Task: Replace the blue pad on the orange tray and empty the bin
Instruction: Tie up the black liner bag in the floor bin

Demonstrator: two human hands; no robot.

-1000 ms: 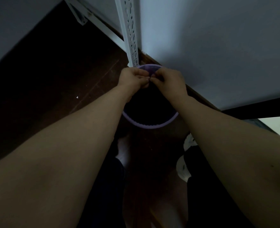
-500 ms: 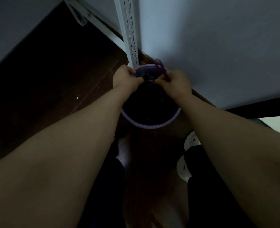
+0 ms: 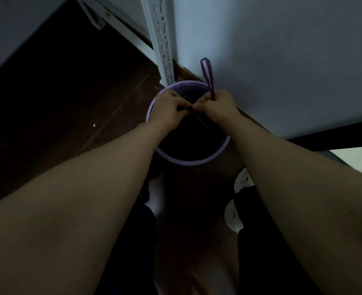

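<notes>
The purple bin (image 3: 188,163) sits on the floor (image 3: 80,92), right under both grips. A black bag (image 3: 188,143) lines it; it looks soft, thin and light, so it could rip. The left grip (image 3: 167,107) is curled tight, pinching the bag's dark top. The right grip (image 3: 220,107), touching it, is curled round a purple string (image 3: 206,75) whose loop sticks up. The gathered top looks best to hold.

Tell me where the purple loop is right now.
In the head view, the purple loop stands up from the right hand, which grips its lower end above the far rim of the lilac bin, just right of the white slotted post.
</notes>
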